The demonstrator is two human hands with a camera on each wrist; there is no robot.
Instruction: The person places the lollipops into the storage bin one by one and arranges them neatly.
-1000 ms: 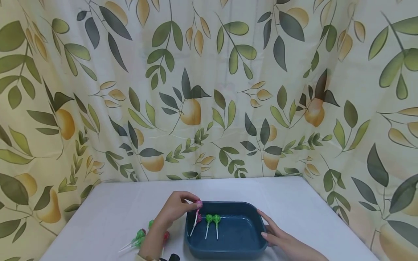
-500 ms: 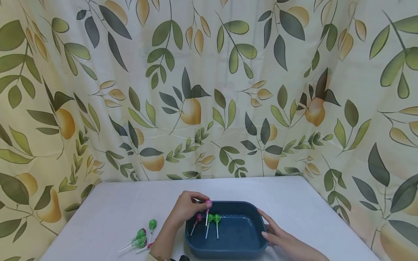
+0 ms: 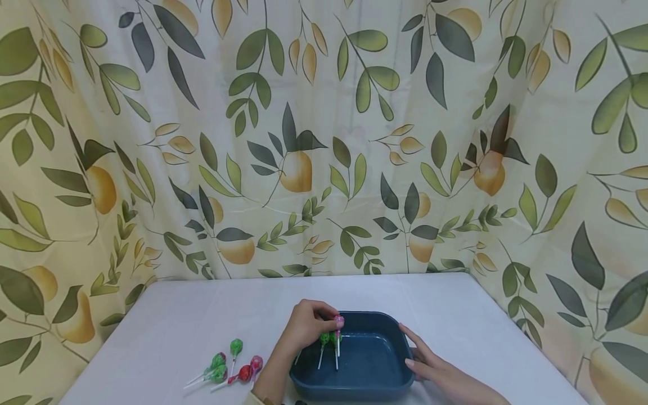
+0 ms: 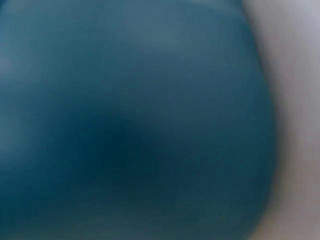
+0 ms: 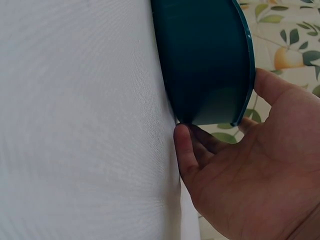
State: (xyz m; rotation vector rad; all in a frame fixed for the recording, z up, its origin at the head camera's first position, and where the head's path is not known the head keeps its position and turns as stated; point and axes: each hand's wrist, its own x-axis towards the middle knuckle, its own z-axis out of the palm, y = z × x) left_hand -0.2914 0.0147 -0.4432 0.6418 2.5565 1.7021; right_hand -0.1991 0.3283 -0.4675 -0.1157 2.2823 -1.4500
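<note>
In the head view my left hand (image 3: 306, 326) pinches a pink lollipop (image 3: 340, 321) by its wrapped head, its white stick hanging down over the dark blue tray (image 3: 374, 365). Two green lollipops (image 3: 324, 338) lie inside the tray, partly covered by the held one. My left forearm covers the tray's left end. At the right end, my right hand (image 3: 430, 365) touches the tray's outer wall with spread fingers. The right wrist view shows these fingertips against the tray's rim and base (image 5: 205, 65). Only the blurred blue tray (image 4: 150, 100) fills most of the left wrist view.
On the white table (image 3: 167, 326), left of the tray, several more lollipops are grouped: a green one (image 3: 235, 346), a red one (image 3: 244, 373), a pink one (image 3: 256, 363) and other green ones (image 3: 219, 373). A leaf-patterned curtain (image 3: 324, 169) hangs behind the table.
My left hand has carried the pink lollipop rightward from the tray's left end to over the green ones. The red and pink lollipops on the table are uncovered. My right hand stays put.
</note>
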